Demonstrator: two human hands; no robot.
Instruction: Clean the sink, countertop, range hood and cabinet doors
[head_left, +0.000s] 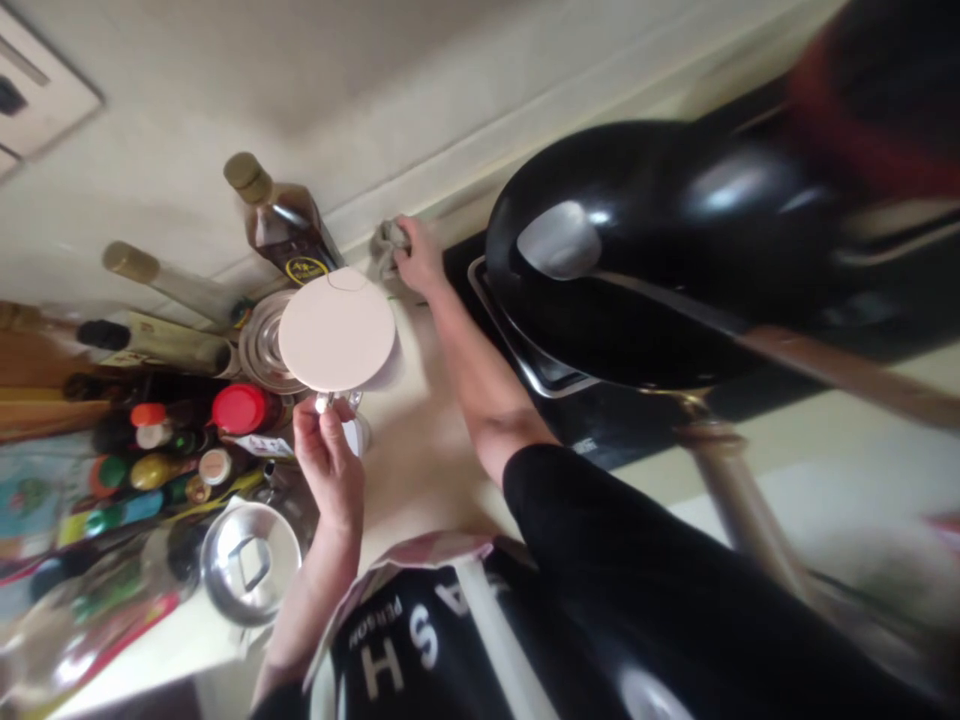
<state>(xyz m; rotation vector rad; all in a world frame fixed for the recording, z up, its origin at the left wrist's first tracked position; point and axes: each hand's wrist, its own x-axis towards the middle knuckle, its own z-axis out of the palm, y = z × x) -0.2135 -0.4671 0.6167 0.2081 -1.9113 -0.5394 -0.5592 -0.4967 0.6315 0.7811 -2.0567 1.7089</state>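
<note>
My left hand [328, 455] is closed, thumb and fingers pinched at the near edge of a pale pink round lid [337, 330], where a small shiny handle or clasp shows. Whatever sits under the lid is mostly hidden. Farther forward, my right hand [420, 258] grips a crumpled grey cloth [388, 248] and presses it on the counter by the wall, left of the stove. A dark bottle [289, 225] with a gold cap and yellow label stands just left of the cloth, behind the lid.
A black wok [637, 330] with a metal spatula [562, 242] in it rests on the black stove [622, 440] at right. Crowding the left are several bottles and jars, a red-lidded jar [240, 408], stacked glass dishes [262, 340] and a lidded metal pot [251, 565].
</note>
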